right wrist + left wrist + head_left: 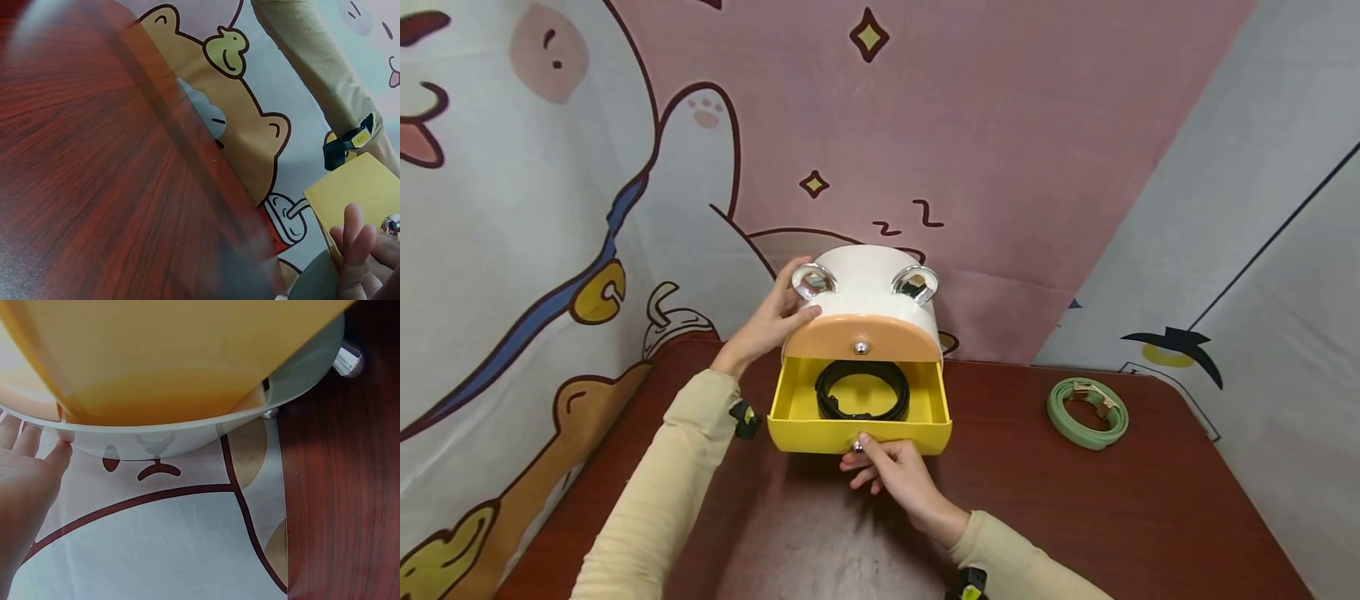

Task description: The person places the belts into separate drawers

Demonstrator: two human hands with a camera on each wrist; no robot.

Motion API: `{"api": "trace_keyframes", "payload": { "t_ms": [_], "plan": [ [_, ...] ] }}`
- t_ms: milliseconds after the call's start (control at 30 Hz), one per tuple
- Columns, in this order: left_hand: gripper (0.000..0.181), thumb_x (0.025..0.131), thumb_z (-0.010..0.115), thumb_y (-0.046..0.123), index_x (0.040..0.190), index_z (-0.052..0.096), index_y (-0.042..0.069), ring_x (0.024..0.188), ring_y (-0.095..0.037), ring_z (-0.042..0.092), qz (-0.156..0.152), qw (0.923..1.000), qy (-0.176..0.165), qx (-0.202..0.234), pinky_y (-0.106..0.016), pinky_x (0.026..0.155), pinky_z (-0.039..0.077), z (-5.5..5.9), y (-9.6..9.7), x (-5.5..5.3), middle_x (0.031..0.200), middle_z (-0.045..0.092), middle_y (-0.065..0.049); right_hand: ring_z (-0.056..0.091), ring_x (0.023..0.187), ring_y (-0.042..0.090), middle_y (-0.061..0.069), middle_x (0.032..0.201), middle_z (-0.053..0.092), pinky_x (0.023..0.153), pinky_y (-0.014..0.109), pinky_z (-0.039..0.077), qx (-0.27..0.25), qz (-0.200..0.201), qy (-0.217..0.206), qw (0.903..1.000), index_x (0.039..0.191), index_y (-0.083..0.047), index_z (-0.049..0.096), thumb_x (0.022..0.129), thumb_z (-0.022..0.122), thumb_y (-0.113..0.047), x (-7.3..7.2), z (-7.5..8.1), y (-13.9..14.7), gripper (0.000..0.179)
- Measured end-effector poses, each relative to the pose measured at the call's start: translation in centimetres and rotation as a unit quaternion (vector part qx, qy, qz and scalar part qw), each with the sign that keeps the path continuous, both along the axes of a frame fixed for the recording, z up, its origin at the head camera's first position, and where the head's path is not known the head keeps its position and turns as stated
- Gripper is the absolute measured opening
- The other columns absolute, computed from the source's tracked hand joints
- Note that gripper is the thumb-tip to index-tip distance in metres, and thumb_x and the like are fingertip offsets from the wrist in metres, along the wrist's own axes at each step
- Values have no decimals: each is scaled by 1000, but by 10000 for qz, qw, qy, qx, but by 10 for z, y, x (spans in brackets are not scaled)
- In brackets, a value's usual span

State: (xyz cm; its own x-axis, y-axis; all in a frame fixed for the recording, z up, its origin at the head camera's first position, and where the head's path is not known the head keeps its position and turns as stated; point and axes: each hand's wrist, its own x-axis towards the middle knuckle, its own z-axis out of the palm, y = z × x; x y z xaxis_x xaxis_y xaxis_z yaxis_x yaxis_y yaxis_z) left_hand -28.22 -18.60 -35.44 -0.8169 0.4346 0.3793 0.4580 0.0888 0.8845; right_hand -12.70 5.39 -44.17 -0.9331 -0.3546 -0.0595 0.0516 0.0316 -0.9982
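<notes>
A small white drawer box (pixel 868 279) with two silver, eye-like rings stands near the back of the table. Its upper drawer (pixel 827 337) has an orange front and is closed, while the yellow lower drawer (pixel 910 433) is pulled out. Inside lies a coiled black belt (pixel 901 383). My left hand (pixel 767 321) rests against the box's left side, fingers and thumb touching its wall and front edge. With thumb and fingers, my right hand (pixel 898 479) pinches the round silver knob (pixel 858 447) on the yellow drawer. The right wrist view shows that drawer's yellow front (pixel 353 187) beside the fingers.
A coiled green belt (pixel 1067 425) with a gold-coloured buckle lies on the right of the dark red-brown table (pixel 1007 475). Behind the table hangs a cartoon-printed cloth (pixel 1000 167), close to the back of the box.
</notes>
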Motion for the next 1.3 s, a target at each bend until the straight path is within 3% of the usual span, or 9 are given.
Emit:
{"api": "trace_keyframes", "payload": {
  "t_ms": [333, 700, 1300],
  "plan": [
    [75, 97, 59, 9, 153, 11, 17, 110, -27, 56, -113, 9998, 132, 120, -32, 87, 47, -2, -2, -1, 136, 46, -26, 69, 68, 15, 17, 91, 72, 53, 22, 45, -33, -90, -56, 9999, 100, 9, 71, 100, 52, -37, -9, -1, -3, 50],
    [76, 97, 54, 1, 154, 9, 23, 110, -32, 56, 42, 9999, -154, -24, -34, 86, 50, 2, 0, 3, 135, 48, -24, 68, 68, 15, 18, 92, 71, 53, 22, 45, -110, -112, -59, 9999, 100, 7, 72, 100, 53, -37, -13, -1, -4, 48],
    [74, 97, 54, -1, 153, 10, 18, 104, -25, 59, -10, 10000, -86, 21, -32, 81, 51, 3, 0, 3, 131, 50, -25, 69, 71, 17, 18, 94, 71, 54, 23, 46, -99, -113, -9, 9999, 103, 10, 70, 101, 50, -36, -23, -3, -5, 50]
  ]
}}
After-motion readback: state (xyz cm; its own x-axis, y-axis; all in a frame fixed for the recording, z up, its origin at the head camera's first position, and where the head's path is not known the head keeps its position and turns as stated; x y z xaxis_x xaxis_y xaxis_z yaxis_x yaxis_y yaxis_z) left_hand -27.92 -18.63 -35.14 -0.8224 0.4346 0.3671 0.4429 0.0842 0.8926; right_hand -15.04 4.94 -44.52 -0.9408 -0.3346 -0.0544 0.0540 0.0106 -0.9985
